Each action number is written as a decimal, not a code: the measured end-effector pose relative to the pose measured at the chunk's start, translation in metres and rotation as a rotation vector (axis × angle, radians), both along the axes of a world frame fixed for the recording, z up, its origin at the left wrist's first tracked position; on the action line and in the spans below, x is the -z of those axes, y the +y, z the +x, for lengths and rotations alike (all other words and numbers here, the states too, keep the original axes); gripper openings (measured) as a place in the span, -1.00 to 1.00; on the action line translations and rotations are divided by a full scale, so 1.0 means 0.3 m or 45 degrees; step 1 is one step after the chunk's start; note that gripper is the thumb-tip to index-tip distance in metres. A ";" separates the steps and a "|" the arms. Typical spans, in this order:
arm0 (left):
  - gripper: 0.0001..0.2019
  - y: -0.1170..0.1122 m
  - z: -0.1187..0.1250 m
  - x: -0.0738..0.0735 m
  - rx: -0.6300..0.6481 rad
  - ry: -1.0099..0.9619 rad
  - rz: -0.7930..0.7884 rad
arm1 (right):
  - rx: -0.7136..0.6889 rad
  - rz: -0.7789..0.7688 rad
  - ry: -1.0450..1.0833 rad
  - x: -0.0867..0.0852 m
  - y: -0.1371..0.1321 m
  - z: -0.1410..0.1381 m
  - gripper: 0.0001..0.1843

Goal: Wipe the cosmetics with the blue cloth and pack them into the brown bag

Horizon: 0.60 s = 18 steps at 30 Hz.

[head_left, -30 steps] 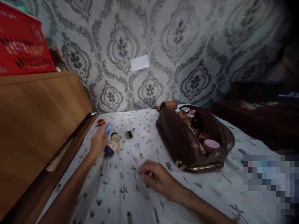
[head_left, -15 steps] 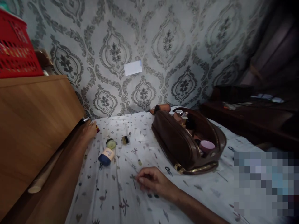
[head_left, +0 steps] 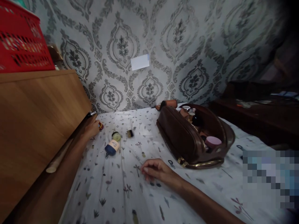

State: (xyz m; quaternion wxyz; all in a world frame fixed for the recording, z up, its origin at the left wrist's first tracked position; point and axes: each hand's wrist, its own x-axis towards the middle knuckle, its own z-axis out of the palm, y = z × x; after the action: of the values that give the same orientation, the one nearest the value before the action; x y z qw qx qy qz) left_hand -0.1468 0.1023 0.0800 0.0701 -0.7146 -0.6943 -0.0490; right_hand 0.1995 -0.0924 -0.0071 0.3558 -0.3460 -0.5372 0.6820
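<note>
My left hand point(head_left: 92, 128) is at the far left edge of the white patterned sheet point(head_left: 126, 199), beside the wooden cabinet. Its fingers are closed round a small red-and-yellow item point(head_left: 101, 126), mostly hidden. Closer to me lie a small jar with a dark lid and pale green contents point(head_left: 116, 136), a blue-and-cream container point(head_left: 112, 147) and a little black-and-gold box point(head_left: 130, 133). My right hand point(head_left: 157, 170) rests on the sheet with fingers loosely curled and apart, holding nothing. To its right stands a brown cosmetic bag point(head_left: 178, 137), unzipped, with bottles and a pink round container point(head_left: 213, 142) inside.
A wooden cabinet point(head_left: 42, 118) borders the left side, with a red basket point(head_left: 25, 40) on top. Behind the bag lies an orange-brown cylinder point(head_left: 171, 103). Patterned wallpaper point(head_left: 158, 40) closes off the back. Dark furniture stands at the right, above a blurred patch.
The view has shifted, so the scene sits further right and higher. My left hand has come slightly nearer with the red-and-yellow item, which shows more. My right hand stays on the sheet.
</note>
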 end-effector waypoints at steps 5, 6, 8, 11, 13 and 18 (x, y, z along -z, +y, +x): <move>-0.72 -0.113 -0.012 0.018 -0.014 -0.016 0.069 | -0.017 0.011 -0.015 -0.006 -0.004 0.000 -0.49; -0.71 -0.129 -0.011 0.021 -0.017 -0.018 0.086 | -0.014 0.015 -0.018 -0.008 -0.005 0.000 -0.49; -0.65 -0.156 -0.004 0.031 -0.010 -0.020 0.138 | -0.016 0.024 -0.027 -0.012 -0.007 -0.001 -0.50; -0.55 -0.184 0.016 0.054 0.059 -0.015 0.159 | -0.022 0.040 -0.030 -0.016 -0.008 -0.002 -0.50; -0.52 -0.194 0.028 0.064 0.121 -0.008 0.128 | -0.023 0.047 -0.015 -0.014 -0.008 -0.002 -0.49; -0.56 -0.184 0.033 0.043 0.096 -0.008 0.117 | -0.028 0.052 0.005 0.003 -0.003 0.000 -0.51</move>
State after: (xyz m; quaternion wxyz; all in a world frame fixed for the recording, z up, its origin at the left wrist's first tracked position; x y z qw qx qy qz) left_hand -0.1369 0.0471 0.0670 0.0985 -0.7362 -0.6640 -0.0857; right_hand 0.1994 -0.0934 -0.0079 0.3563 -0.3314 -0.5540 0.6755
